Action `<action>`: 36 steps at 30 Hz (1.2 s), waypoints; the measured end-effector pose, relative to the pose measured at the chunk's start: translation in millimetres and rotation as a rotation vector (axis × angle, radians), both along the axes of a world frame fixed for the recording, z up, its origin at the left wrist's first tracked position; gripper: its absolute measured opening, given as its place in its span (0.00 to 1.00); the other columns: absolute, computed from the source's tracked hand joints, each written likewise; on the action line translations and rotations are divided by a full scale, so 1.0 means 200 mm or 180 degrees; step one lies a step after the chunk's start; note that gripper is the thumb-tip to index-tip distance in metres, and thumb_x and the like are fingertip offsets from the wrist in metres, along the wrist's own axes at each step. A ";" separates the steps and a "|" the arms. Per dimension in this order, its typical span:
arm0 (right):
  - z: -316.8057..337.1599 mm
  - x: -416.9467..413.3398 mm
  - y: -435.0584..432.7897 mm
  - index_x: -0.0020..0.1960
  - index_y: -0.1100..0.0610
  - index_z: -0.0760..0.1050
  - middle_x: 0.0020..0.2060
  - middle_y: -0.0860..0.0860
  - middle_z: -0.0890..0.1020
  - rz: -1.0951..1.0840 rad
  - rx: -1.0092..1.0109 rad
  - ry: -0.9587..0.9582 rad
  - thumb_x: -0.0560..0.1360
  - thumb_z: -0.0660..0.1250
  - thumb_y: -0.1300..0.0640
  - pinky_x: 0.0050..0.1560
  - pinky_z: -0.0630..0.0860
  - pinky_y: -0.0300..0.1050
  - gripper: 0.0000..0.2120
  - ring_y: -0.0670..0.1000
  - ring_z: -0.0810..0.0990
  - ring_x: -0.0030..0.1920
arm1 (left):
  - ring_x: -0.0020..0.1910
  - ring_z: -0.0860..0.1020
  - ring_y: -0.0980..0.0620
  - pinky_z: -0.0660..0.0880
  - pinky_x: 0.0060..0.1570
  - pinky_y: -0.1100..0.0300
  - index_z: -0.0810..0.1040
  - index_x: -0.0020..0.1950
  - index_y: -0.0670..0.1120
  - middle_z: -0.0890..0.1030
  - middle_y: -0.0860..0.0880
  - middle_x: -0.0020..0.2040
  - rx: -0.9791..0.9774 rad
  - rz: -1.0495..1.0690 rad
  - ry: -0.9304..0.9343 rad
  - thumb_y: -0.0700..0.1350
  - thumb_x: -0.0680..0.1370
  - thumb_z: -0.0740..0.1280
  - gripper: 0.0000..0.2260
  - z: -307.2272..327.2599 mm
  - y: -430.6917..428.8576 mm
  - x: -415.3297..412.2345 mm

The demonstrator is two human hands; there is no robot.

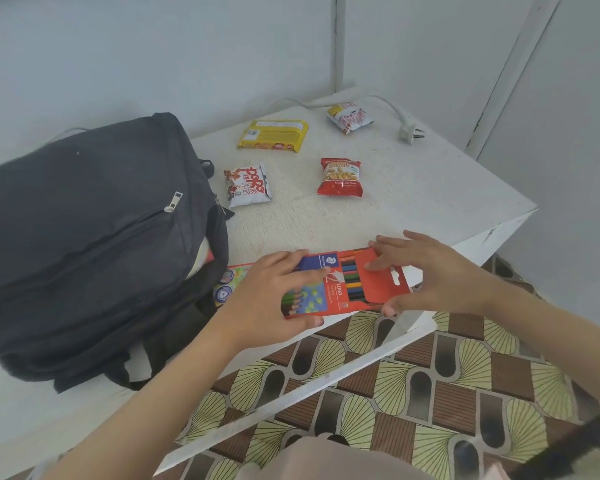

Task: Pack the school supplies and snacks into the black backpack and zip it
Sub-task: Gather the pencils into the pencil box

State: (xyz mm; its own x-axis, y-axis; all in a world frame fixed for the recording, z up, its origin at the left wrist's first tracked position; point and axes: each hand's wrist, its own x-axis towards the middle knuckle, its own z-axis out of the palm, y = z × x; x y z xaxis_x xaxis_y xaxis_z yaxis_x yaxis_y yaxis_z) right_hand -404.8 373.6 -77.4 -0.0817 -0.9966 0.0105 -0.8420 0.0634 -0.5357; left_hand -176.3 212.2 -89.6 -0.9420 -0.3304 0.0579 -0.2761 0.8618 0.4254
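Backpack (84, 237) at left, lying on tabletop (430, 188), opening facing right. Your left hand (274, 292) grips left end of pencil box (343, 289), fingers over top, thumb at near edge. Box reads "Luna"; long axis left-right, open flap with hang slot pointing right, pencils showing. Your right hand (433, 275) pinches flap end. Box at near tabletop edge. Beyond, open room, then "Pops" pack (246, 185), yellow pack (274, 135), red peanut pack (340, 177), plug (409, 131) far right.
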 end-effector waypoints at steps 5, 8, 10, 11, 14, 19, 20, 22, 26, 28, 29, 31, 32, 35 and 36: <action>0.02 0.08 -0.06 0.62 0.46 0.75 0.69 0.44 0.69 0.0052 -0.0065 0.0030 0.59 0.70 0.30 0.69 0.45 0.32 0.36 0.31 0.56 0.66 | 0.70 0.57 0.55 0.45 0.64 0.71 0.64 0.69 0.65 0.62 0.54 0.74 -0.0014 0.0025 0.0010 0.64 0.68 0.66 0.30 0.01 0.03 -0.05; 0.03 0.12 -0.06 0.64 0.49 0.70 0.62 0.39 0.71 -0.0147 -0.0041 -0.0248 0.61 0.77 0.41 0.63 0.50 0.20 0.35 0.33 0.64 0.63 | 0.70 0.58 0.55 0.50 0.64 0.66 0.65 0.69 0.64 0.63 0.53 0.73 0.0062 0.0059 0.0065 0.64 0.67 0.66 0.30 0.01 0.04 -0.07; 0.02 0.14 -0.06 0.66 0.50 0.64 0.58 0.39 0.71 -0.0268 0.0040 -0.0429 0.61 0.78 0.44 0.55 0.60 0.18 0.39 0.35 0.69 0.58 | 0.70 0.58 0.54 0.50 0.64 0.64 0.66 0.69 0.62 0.64 0.52 0.73 0.0053 0.0036 0.0049 0.63 0.67 0.66 0.30 0.01 0.05 -0.08; 0.02 0.14 -0.06 0.67 0.51 0.62 0.59 0.39 0.70 -0.0267 0.0084 -0.0502 0.61 0.78 0.45 0.54 0.61 0.18 0.41 0.32 0.69 0.57 | 0.70 0.58 0.54 0.50 0.64 0.64 0.67 0.69 0.61 0.63 0.52 0.73 0.0024 0.0034 0.0025 0.64 0.68 0.66 0.30 0.01 0.06 -0.08; -0.01 0.14 -0.06 0.70 0.48 0.57 0.63 0.40 0.70 -0.0263 0.0130 -0.0738 0.60 0.78 0.45 0.54 0.58 0.16 0.46 0.19 0.60 0.57 | 0.71 0.58 0.55 0.49 0.64 0.66 0.65 0.70 0.61 0.62 0.53 0.74 -0.0014 0.0035 -0.0021 0.64 0.67 0.65 0.32 0.01 0.05 -0.08; -0.01 0.12 -0.05 0.73 0.46 0.53 0.69 0.43 0.70 -0.0203 0.0210 -0.0473 0.60 0.76 0.41 0.60 0.47 0.17 0.49 0.18 0.57 0.58 | 0.75 0.51 0.54 0.36 0.67 0.68 0.54 0.75 0.59 0.55 0.53 0.77 0.0006 0.0010 -0.0247 0.67 0.66 0.64 0.40 0.02 0.03 -0.07; -0.01 0.11 -0.05 0.73 0.46 0.52 0.69 0.42 0.70 -0.0177 0.0233 -0.0404 0.61 0.76 0.40 0.61 0.45 0.19 0.49 0.18 0.57 0.58 | 0.75 0.49 0.53 0.36 0.69 0.63 0.52 0.75 0.59 0.54 0.53 0.77 -0.0099 0.0060 -0.0313 0.68 0.66 0.63 0.41 0.02 0.02 -0.05; -0.01 0.09 -0.04 0.74 0.44 0.50 0.69 0.40 0.69 -0.0132 0.0264 -0.0301 0.62 0.75 0.39 0.62 0.43 0.20 0.49 0.18 0.55 0.58 | 0.75 0.50 0.52 0.40 0.72 0.53 0.50 0.75 0.59 0.54 0.52 0.77 -0.0234 0.0232 -0.0374 0.69 0.66 0.62 0.41 0.01 0.01 0.00; 0.00 0.09 -0.05 0.72 0.39 0.46 0.69 0.38 0.67 -0.0018 0.0318 -0.0141 0.63 0.71 0.35 0.61 0.38 0.19 0.47 0.17 0.51 0.57 | 0.64 0.60 0.61 0.57 0.70 0.51 0.57 0.73 0.56 0.66 0.56 0.69 0.0008 0.0352 0.0008 0.64 0.65 0.68 0.40 0.02 0.04 0.04; 0.00 0.10 -0.05 0.71 0.35 0.43 0.69 0.39 0.68 -0.0007 0.0359 -0.0110 0.62 0.69 0.34 0.62 0.38 0.21 0.47 0.17 0.52 0.58 | 0.59 0.58 0.66 0.57 0.66 0.57 0.55 0.73 0.58 0.66 0.57 0.68 0.0105 0.0361 0.0068 0.61 0.66 0.71 0.40 0.03 0.07 0.04; 0.01 0.10 -0.05 0.70 0.34 0.43 0.70 0.39 0.68 -0.0015 0.0373 -0.0089 0.62 0.69 0.34 0.63 0.37 0.22 0.46 0.19 0.53 0.59 | 0.57 0.57 0.68 0.56 0.64 0.60 0.54 0.73 0.59 0.65 0.58 0.68 0.0142 0.0376 0.0076 0.60 0.67 0.73 0.41 0.03 0.07 0.04; 0.02 0.12 -0.04 0.70 0.34 0.43 0.70 0.40 0.67 -0.0061 0.0367 -0.0034 0.63 0.70 0.35 0.64 0.37 0.24 0.46 0.27 0.56 0.63 | 0.57 0.56 0.69 0.56 0.60 0.64 0.52 0.73 0.60 0.65 0.58 0.67 0.0197 0.0370 0.0086 0.58 0.67 0.74 0.42 0.03 0.08 0.05; 0.03 0.12 -0.04 0.70 0.35 0.44 0.71 0.41 0.65 -0.0084 0.0350 0.0003 0.63 0.71 0.36 0.65 0.39 0.27 0.46 0.31 0.57 0.65 | 0.57 0.57 0.67 0.55 0.60 0.67 0.51 0.73 0.60 0.65 0.57 0.66 0.0232 0.0343 0.0087 0.57 0.67 0.74 0.42 0.03 0.08 0.05; 0.04 0.15 -0.03 0.71 0.37 0.46 0.73 0.42 0.60 0.0043 0.0323 0.0238 0.63 0.72 0.36 0.66 0.46 0.34 0.47 0.33 0.53 0.63 | 0.66 0.58 0.61 0.43 0.67 0.69 0.53 0.74 0.58 0.66 0.57 0.67 0.0149 0.0178 0.0007 0.56 0.67 0.75 0.42 0.06 0.07 0.03; 0.03 0.16 -0.03 0.73 0.39 0.48 0.71 0.42 0.62 0.0124 0.0300 0.0282 0.63 0.72 0.35 0.67 0.49 0.35 0.47 0.34 0.55 0.63 | 0.70 0.57 0.59 0.39 0.70 0.62 0.54 0.74 0.57 0.65 0.57 0.69 0.0026 0.0116 -0.0082 0.57 0.67 0.74 0.42 0.07 0.06 0.02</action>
State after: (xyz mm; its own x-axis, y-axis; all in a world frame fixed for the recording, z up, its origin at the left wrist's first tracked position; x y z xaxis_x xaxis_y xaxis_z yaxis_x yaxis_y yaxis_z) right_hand -373.3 366.7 -70.6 -0.0459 -0.9959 -0.0779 -0.8885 0.0763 -0.4524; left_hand -173.3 224.3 -76.2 -0.9305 -0.3649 0.0308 -0.3183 0.8475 0.4248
